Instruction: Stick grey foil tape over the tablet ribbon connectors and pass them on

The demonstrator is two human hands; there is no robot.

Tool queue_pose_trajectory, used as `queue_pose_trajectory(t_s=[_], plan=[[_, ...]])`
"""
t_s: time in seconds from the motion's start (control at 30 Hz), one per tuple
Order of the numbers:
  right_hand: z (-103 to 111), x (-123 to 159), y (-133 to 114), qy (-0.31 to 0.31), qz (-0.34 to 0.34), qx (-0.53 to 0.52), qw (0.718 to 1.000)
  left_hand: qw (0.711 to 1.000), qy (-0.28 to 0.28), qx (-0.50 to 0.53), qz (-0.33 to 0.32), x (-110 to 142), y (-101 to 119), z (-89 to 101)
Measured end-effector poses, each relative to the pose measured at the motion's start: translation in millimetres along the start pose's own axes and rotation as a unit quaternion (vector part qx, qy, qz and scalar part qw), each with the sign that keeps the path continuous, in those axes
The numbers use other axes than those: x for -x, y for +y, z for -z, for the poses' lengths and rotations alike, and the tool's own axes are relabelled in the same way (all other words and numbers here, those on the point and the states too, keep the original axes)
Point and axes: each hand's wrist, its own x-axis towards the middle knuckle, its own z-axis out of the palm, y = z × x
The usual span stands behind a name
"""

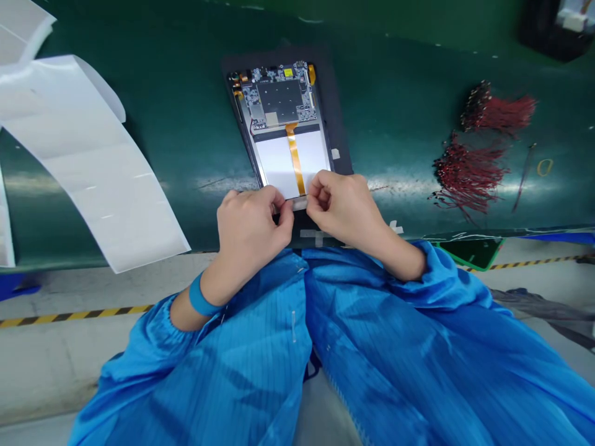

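Observation:
An opened tablet point(279, 102) lies face down on a black mat point(341, 148), its circuit board showing at the far end. Below the board are white battery packs point(274, 158), with an orange flat cable point(294, 158) running down between them. At the near end, a short pale strip of tape point(300, 203) spans the gap between my hands. My left hand point(255, 220) pinches its left end with thumb and forefinger. The right end is pinched by my right hand point(341, 201). Both hands cover the tablet's near corners.
White label sheets point(102, 167) curl over the left of the green table point(186, 124). To the right lie bundles of red-and-black wires point(471, 173), one loose wire and a rubber band point(545, 167). Another dark device point(553, 31) sits at the far right. Tape scraps point(318, 235) stick near the front edge.

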Motion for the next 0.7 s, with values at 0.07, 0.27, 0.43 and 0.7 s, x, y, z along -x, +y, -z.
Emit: queue_pose_trajectory(t_s=[0.07,0.27,0.43,0.7], plan=[[1,-2,-2,-0.006,-0.006,0.016,1.0,1.0,-0.013,-0.008,0.005,-3,2,3.5],[7,-5,-8,-0.048,-0.034,0.058,0.997,0.991,-0.1,-0.076,0.046,-8,13,14.4],[8,-6,-10,-0.059,-0.038,0.074,0.995,0.989,-0.116,-0.078,0.053,-9,15,15.5],[8,-7,-10,-0.07,-0.037,0.093,0.993,0.986,-0.13,-0.087,0.059,-13,14,16.7]])
